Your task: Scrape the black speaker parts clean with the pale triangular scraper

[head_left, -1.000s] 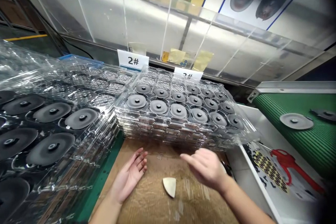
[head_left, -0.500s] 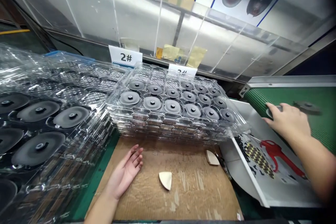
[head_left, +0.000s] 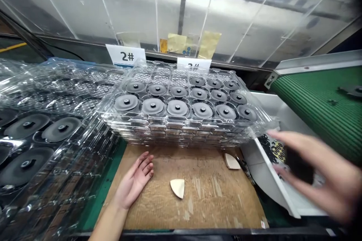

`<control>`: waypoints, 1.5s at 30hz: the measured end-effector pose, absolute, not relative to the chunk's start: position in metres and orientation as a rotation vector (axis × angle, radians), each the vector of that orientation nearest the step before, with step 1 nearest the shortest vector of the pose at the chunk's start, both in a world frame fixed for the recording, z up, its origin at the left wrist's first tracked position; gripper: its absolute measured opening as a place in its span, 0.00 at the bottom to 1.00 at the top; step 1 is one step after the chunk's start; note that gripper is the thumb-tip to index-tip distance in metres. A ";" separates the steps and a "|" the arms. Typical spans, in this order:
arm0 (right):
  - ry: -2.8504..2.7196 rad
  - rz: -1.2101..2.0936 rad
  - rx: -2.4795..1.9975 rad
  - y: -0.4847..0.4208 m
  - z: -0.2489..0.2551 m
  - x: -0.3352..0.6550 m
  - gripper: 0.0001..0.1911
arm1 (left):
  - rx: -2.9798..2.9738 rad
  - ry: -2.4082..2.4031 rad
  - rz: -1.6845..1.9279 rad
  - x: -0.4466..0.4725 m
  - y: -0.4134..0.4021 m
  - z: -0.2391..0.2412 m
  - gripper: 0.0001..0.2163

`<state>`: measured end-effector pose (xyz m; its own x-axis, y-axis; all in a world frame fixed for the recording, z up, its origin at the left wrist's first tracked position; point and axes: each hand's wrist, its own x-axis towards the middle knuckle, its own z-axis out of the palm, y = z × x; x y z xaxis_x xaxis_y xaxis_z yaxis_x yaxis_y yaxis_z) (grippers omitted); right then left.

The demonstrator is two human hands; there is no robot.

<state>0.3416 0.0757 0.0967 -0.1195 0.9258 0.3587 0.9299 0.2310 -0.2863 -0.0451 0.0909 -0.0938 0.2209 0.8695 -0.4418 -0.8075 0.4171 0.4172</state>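
My left hand (head_left: 135, 182) rests palm up on the brown cardboard sheet (head_left: 209, 203), its fingers loosely curled and holding nothing. Beside it lies a cream wedge-shaped pad (head_left: 178, 188); a second cream pad (head_left: 232, 161) is at the sheet's right edge. Smeared by motion, my right hand (head_left: 325, 169) is over the white bin (head_left: 283, 192). Between its thumb and fingers is a black oval disc (head_left: 301, 163), whose details are blurred. Ahead stands a stack of clear plastic trays (head_left: 181, 126) with dark oval discs (head_left: 177, 107) in the top one.
More clear trays with dark discs (head_left: 61, 128) are stacked at the left. A green conveyor belt (head_left: 316, 94) at the right carries another dark part (head_left: 352, 90). Small black pieces and a yellow patterned sheet (head_left: 278, 152) lie in the bin. Number cards (head_left: 126, 55) stand behind the trays.
My right hand has come off the belt towards me, over the bin, with the black oval disc. My left hand stays in place. The view has tilted down and turned slightly.
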 end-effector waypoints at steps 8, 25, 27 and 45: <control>-2.368 0.505 -1.255 0.031 -0.011 0.184 0.39 | -0.059 0.440 0.792 0.030 0.045 -0.041 0.26; -2.071 0.811 -1.349 0.017 -0.026 0.168 0.29 | -0.057 0.488 0.908 0.024 0.030 -0.012 0.23; -2.014 0.844 -1.336 0.018 -0.022 0.166 0.29 | 0.016 0.482 0.922 0.018 0.026 -0.011 0.23; -1.949 0.762 -1.608 0.018 -0.097 0.160 0.14 | 0.150 0.837 1.142 -0.027 0.002 -0.027 0.35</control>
<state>0.1603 0.0176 -0.0971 -0.1801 0.9833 0.0251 0.7054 0.1469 -0.6934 -0.0273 0.0023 -0.0274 0.1559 0.8464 -0.5093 -0.7403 0.4414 0.5070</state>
